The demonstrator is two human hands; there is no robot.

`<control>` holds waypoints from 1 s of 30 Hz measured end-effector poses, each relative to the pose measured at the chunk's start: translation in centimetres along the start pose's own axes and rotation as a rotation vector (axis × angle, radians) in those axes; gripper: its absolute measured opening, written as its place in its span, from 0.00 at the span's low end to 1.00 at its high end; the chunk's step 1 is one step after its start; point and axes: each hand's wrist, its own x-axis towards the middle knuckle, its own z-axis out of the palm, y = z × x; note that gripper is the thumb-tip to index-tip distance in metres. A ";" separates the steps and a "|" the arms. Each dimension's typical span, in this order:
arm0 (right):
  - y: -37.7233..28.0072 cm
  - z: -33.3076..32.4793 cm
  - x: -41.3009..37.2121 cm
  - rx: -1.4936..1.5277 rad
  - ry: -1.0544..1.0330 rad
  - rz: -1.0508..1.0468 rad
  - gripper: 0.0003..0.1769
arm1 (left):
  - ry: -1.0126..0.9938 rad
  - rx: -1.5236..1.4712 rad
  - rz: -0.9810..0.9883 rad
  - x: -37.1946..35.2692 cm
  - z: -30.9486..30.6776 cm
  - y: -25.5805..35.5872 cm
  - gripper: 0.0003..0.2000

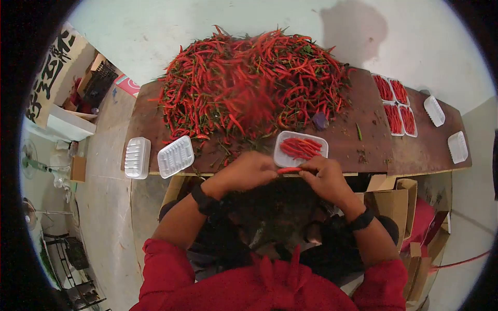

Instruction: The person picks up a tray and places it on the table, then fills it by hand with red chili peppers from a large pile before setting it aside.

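My left hand (252,170) and my right hand (325,178) meet at the table's front edge with a red chili (289,170) between them. The fingers of both hands are closed on it, the left at the stem end and the right at the other end. Just beyond them a white plastic tray (280,157) holds several red chilies (301,147). Behind the tray rises a large heap of red chilies with green stems (207,88).
Empty white trays (175,156) and stacked trays (137,158) lie at the table's left front. Filled trays (393,118) stand at the right, with two white trays (434,111) (457,147) beyond. Cardboard boxes (389,205) sit below the table's right side.
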 end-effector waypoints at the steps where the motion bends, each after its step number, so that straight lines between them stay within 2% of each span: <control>1: -0.3 -0.2 -0.2 0.000 0.001 0.001 0.10 | -0.001 0.001 0.001 0.0 0.1 0.0 0.08; 3: -1.2 -0.3 -0.7 -0.067 -0.069 -0.018 0.10 | 0.145 0.263 0.145 -0.1 0.6 0.0 0.09; 4: -1.4 0.0 -1.1 -0.068 -0.069 -0.017 0.10 | 0.144 0.262 0.145 0.0 1.2 -0.2 0.09; 6: -1.6 0.8 -1.9 -0.108 -0.148 -0.111 0.09 | 0.164 0.587 0.042 0.2 2.8 -0.5 0.10; 9: -1.5 1.3 -2.5 -0.158 -0.249 -0.084 0.09 | 0.066 0.607 0.074 -0.3 3.7 0.0 0.10; 13: -1.3 0.2 -2.3 -0.141 -0.202 -0.125 0.08 | 0.038 0.642 0.070 -0.2 3.9 -0.2 0.09; 15: -1.9 -1.0 -1.9 0.018 -0.200 -0.013 0.09 | -0.023 0.838 -0.088 -0.2 3.2 -0.1 0.11; 16: -1.6 -1.3 -1.8 0.017 -0.205 -0.016 0.09 | -0.020 0.834 -0.093 -0.5 2.9 0.0 0.11; 18: -1.0 -1.7 -1.6 0.060 -0.108 0.065 0.09 | -0.050 0.717 0.082 -1.0 2.1 0.1 0.11; 22: -0.3 -1.5 -1.0 0.083 -0.045 0.082 0.09 | -0.056 0.637 0.142 -1.0 2.1 0.0 0.11; 24: -0.4 -1.4 -0.6 -0.010 -0.065 0.063 0.10 | 0.112 0.503 0.212 -1.1 1.9 0.6 0.10; 25: -0.3 -1.2 -0.5 -0.009 -0.062 0.065 0.10 | 0.111 0.504 0.214 -1.1 1.7 1.2 0.10; 27: 0.2 -0.6 -0.3 0.072 -0.080 0.067 0.11 | 0.346 0.349 0.276 -0.7 1.5 2.3 0.11; 30: -0.1 -0.4 -0.1 0.057 -0.055 0.071 0.11 | 0.386 0.332 0.340 0.7 1.9 1.5 0.09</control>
